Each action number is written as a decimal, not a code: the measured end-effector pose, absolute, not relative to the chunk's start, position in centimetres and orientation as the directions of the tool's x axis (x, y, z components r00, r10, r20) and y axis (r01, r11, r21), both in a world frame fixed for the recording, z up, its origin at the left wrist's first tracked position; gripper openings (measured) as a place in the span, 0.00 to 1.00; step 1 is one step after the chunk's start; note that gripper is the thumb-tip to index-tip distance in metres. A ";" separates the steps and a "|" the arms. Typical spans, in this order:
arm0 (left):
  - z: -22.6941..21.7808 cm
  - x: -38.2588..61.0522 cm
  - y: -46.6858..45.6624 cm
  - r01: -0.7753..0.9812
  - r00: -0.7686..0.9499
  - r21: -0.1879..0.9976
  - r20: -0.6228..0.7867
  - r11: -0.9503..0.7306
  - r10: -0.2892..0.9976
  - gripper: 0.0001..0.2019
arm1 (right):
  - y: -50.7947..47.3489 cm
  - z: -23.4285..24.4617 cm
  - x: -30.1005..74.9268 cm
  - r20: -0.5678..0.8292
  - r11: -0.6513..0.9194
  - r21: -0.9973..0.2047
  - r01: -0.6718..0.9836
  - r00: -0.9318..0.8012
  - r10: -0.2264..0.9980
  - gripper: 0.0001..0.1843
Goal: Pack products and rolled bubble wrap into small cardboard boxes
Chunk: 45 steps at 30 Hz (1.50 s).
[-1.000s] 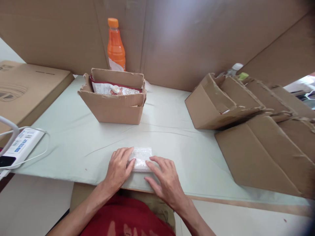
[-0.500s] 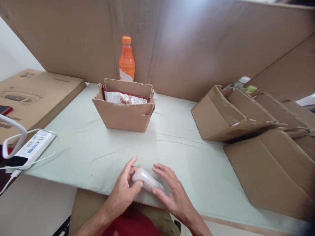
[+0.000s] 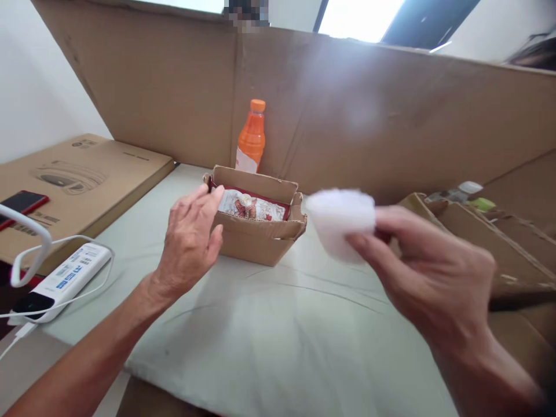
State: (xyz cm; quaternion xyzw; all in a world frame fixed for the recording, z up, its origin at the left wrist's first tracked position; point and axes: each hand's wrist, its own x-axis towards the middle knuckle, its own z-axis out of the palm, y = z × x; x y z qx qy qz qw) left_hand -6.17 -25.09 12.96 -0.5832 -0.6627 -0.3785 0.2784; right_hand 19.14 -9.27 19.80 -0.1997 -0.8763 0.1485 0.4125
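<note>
Between the thumb and fingers of my right hand (image 3: 434,272) is a whitish bubble-wrapped bundle (image 3: 341,226), held up above the table and smeared by motion. My left hand (image 3: 191,234) reaches to the left end of a small open cardboard box (image 3: 252,243), its fingers stretched and its thumb apart. Whether its fingertips touch the rim I cannot tell. Inside that box stands a printed packet (image 3: 256,205), white with reddish pictures and a dark red edge. An orange bottle (image 3: 252,138) stands upright behind the box.
Several open cardboard boxes (image 3: 512,231) stand at the right, with a clear bottle (image 3: 467,190) among them. At left are a flat carton (image 3: 95,185), a phone (image 3: 24,205) and a white power strip (image 3: 72,278) with cables. A tall cardboard wall (image 3: 174,98) backs the table.
My right hand has lifted the bubble-wrapped bundle from the table's front edge, up and right. My left hand has let go of it and moved forward to the box. The view has tilted up.
</note>
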 end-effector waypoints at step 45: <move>4.4 12.6 -17.3 -0.012 -0.041 0.998 0.065 -0.065 0.997 0.27 | -20.7 4.8 40.8 0.158 -0.085 -0.704 0.705 0.273 0.949 0.24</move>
